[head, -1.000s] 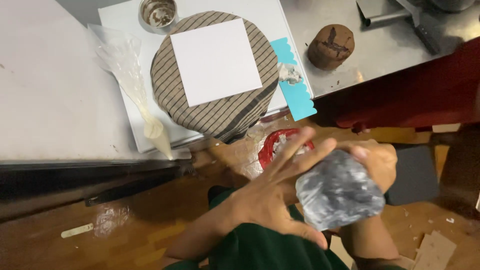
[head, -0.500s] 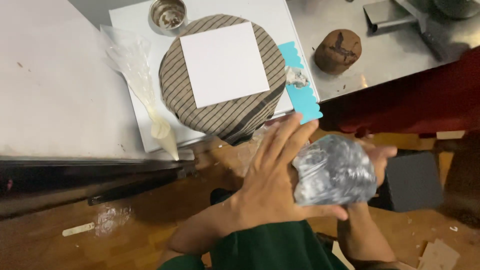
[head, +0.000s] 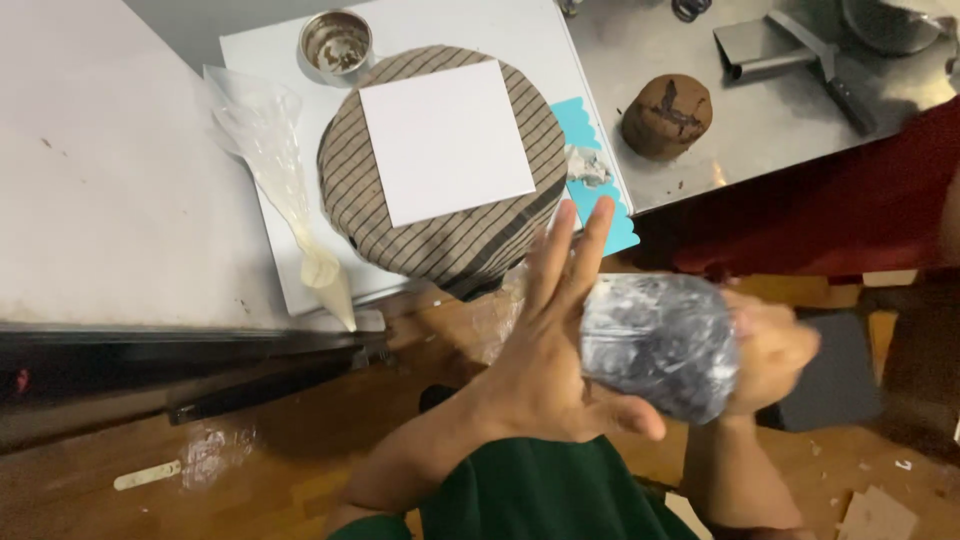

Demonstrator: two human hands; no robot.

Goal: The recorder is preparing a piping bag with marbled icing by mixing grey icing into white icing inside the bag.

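I see one wrapped lump point(head: 660, 345) held below the table edge, its contents blurred by cling film, pressed between my flat, open-fingered left hand point(head: 550, 350) and my motion-blurred right hand point(head: 765, 350), fingers curled behind it, with one bare cake point(head: 667, 116) on the steel counter point(head: 770, 140).

My white rectangular board point(head: 260, 200) carries a small round metal cup point(head: 336, 42); my steel counter point(head: 760, 140) holds 1 round chocolate cake point(head: 667, 116).
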